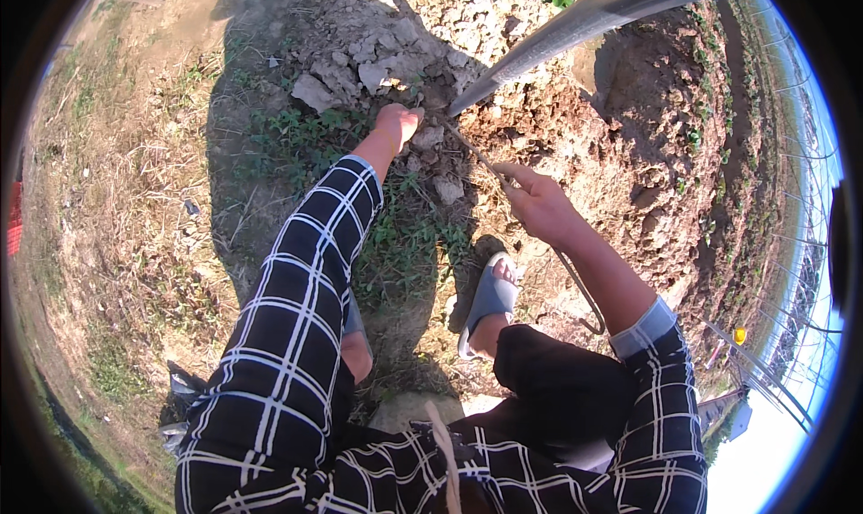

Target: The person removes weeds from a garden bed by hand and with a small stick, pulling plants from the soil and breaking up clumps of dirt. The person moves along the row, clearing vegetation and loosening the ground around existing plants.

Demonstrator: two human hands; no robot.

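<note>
My right hand (539,204) is closed around a thin metal rod (576,281) with a hooked lower end. The rod's upper end reaches the soil beside the foot of a thick grey metal pipe (539,48), which rises from the ground toward the upper right. My left hand (399,124) is low over the clods, just left of the pipe's foot, with its fingers drawn together; whether something small is between them cannot be told. Dry soil clods (317,92) lie above and beside it, and green weeds (411,244) grow below.
A slide sandal (493,291) is on my right foot; the other foot is partly hidden by my sleeve. Rough tilled soil (647,197) spreads to the right, with crop rows and thin hoops beyond. Dark plastic (179,386) lies at the lower left. Dry grass covers the left side.
</note>
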